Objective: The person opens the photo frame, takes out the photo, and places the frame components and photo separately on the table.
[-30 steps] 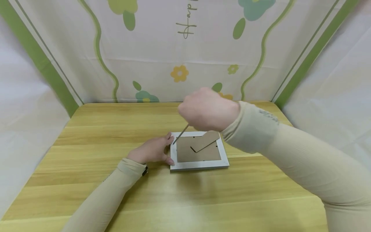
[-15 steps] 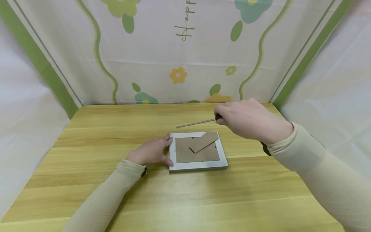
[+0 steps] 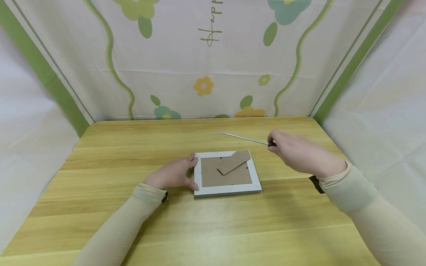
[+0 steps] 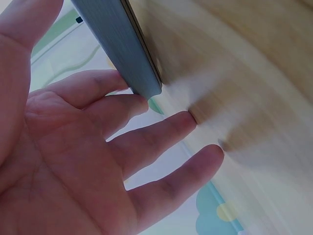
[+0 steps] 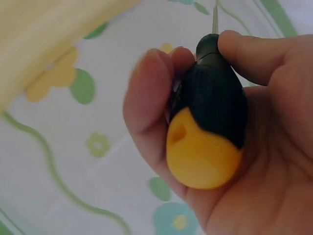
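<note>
A white picture frame [image 3: 227, 191] lies face down on the table, its brown backing and folded stand flap showing. At its left edge rests my left hand [image 3: 174, 173], thumb near the front corner and forefinger near the back one. In the left wrist view the fingers [image 4: 161, 191] are spread, two at the frame's grey side [image 4: 117, 44] and two on the tabletop. To the right of the frame, my right hand [image 3: 296, 151] grips a screwdriver [image 5: 205, 156] by its black and yellow handle. Its thin metal shaft points left, above the table behind the frame.
The wooden table [image 3: 213, 229] reaches back to a white curtain [image 3: 166, 55] printed with flowers and green stripes. White cloth also hangs on the left and right sides.
My right hand has swung the screwdriver from over the frame's left edge out to the right, and its shaft has turned from steep to nearly level. The left hand and frame stay put.
</note>
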A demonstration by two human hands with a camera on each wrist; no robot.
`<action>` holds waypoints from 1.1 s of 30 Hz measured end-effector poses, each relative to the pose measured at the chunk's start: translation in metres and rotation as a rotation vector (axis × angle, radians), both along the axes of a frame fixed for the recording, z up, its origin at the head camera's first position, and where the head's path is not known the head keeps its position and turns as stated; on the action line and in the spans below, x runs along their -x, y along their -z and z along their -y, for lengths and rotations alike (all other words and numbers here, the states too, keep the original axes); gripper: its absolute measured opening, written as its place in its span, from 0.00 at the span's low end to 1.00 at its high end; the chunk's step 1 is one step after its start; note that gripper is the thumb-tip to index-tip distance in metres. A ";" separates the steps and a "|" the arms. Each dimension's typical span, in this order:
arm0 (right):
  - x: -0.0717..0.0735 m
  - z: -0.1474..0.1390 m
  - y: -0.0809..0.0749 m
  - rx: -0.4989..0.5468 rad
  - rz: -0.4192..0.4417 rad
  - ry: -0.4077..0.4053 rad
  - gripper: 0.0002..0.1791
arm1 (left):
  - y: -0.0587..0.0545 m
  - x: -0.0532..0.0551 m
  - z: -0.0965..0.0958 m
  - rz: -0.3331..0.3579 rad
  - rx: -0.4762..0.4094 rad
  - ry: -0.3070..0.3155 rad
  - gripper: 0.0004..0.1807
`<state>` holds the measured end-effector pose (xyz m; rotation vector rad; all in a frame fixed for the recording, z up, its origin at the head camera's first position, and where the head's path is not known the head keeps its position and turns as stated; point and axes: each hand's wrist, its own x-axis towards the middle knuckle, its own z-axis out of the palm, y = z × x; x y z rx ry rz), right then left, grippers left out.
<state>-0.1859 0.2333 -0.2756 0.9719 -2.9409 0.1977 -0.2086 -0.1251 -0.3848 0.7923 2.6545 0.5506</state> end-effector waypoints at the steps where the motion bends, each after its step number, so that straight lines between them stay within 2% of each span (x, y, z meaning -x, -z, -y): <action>1: 0.001 -0.004 0.006 0.019 0.023 0.010 0.06 | 0.000 0.000 0.000 -0.002 0.003 0.001 0.57; 8: 0.009 -0.032 0.050 0.073 0.124 0.131 0.05 | 0.000 0.000 0.000 -0.012 0.015 0.003 0.57; 10: 0.012 -0.040 0.062 0.084 0.180 0.192 0.05 | 0.000 0.000 -0.001 -0.008 0.014 -0.001 0.57; 14: 0.014 -0.054 0.079 0.147 0.347 0.326 0.07 | -0.001 0.000 -0.001 0.002 0.010 -0.008 0.57; 16: 0.013 -0.060 0.086 0.160 0.382 0.348 0.07 | -0.001 0.000 -0.001 0.005 0.008 -0.010 0.57; 18: 0.012 -0.065 0.092 0.162 0.373 0.337 0.06 | -0.001 0.000 -0.001 0.002 0.007 -0.008 0.57; 21: 0.010 -0.068 0.099 0.132 0.310 0.289 0.05 | 0.000 0.000 -0.001 0.000 0.005 -0.004 0.57; 26: 0.009 -0.064 0.106 0.051 0.241 0.279 0.07 | 0.001 0.001 0.000 -0.002 0.004 0.000 0.58; 29: 0.008 -0.060 0.110 0.006 0.233 0.282 0.09 | 0.001 0.001 0.001 -0.007 0.005 0.004 0.58; 33: 0.007 -0.058 0.115 -0.001 0.275 0.318 0.09 | 0.002 0.002 0.001 -0.003 0.005 0.006 0.58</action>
